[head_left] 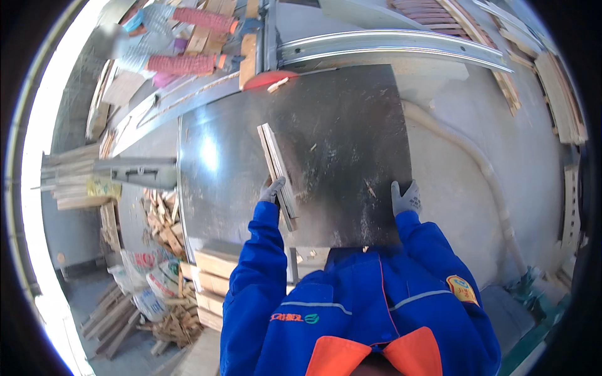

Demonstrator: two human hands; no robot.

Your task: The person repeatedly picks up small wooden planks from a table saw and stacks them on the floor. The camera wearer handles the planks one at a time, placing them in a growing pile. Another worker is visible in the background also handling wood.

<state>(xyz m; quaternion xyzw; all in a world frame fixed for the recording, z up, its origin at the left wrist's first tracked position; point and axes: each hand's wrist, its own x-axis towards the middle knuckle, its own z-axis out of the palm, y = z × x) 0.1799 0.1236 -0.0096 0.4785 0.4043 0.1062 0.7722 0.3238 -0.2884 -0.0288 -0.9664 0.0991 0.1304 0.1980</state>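
Observation:
My left hand [271, 190], in a grey glove, is closed around a pair of narrow wooden strips [278, 172] that lie side by side. The strips slant over the dark tabletop [351, 138], their far ends toward the upper left. At the table's right edge is my right hand [406, 198], gloved in grey with dark patches. Its thumb and fingers are spread and nothing is between them. Whether it touches the edge I cannot tell. A small wood offcut [278, 85] rests by a red rounded part [273, 79] at the table's far edge.
Beyond the table's far left, a co-worker's red-sleeved arms [188, 64] reach toward a wooden block [248, 61]. A metal rail [395, 42] crosses the far side. A pale hose [464, 144] curves along the right. Scrap wood [164, 219] and sacks [150, 276] lie at left.

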